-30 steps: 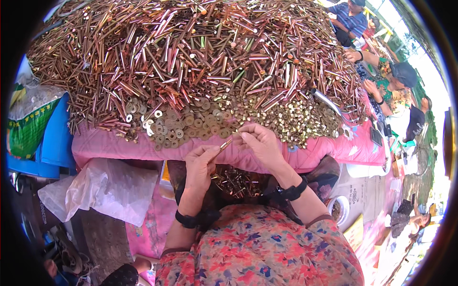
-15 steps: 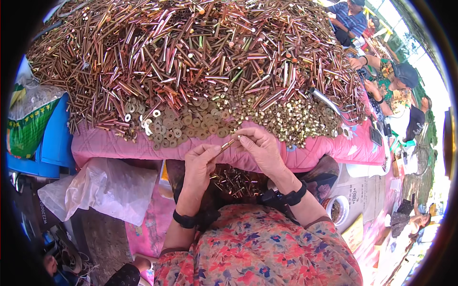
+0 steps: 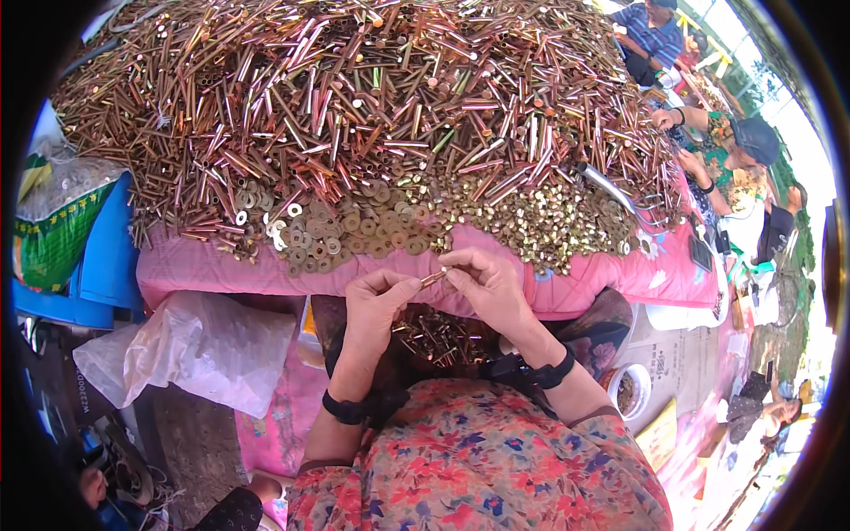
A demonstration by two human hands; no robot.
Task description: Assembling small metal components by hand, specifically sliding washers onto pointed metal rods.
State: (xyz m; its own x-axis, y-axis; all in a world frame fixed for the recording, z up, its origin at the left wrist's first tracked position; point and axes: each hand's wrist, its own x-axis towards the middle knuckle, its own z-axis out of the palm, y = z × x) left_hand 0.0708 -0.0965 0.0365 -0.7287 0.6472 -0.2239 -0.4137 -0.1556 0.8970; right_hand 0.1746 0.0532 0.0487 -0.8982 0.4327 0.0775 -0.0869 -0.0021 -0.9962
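In front of my chest, my left hand (image 3: pixel 376 305) is closed, with thumb and forefinger pinching a thin brassy bolt (image 3: pixel 432 280). The bolt lies slanted, its right end higher. At that end, the thumb and forefinger of my right hand (image 3: pixel 494 290) close on a small shiny nut (image 3: pixel 444 270), partly hidden by the fingers. Just beyond my hands, on the quilt's near part, lie a pile of flat round washers (image 3: pixel 354 234) and, to its right, a pile of small brassy nuts (image 3: pixel 540 226).
A large heap of coppery metal bolts and tubes (image 3: pixel 398 97) covers the pink quilt (image 3: pixel 221 265). More bolts (image 3: pixel 443 336) lie below my hands. Left are a blue container (image 3: pixel 99 257) and a plastic bag (image 3: pixel 208 345); right, a white bucket (image 3: pixel 639 389). Other people (image 3: pixel 748 146) sit at the far right.
Both hands have come slightly down toward me and closer together. The bolt between them is a little flatter, with less of it showing.
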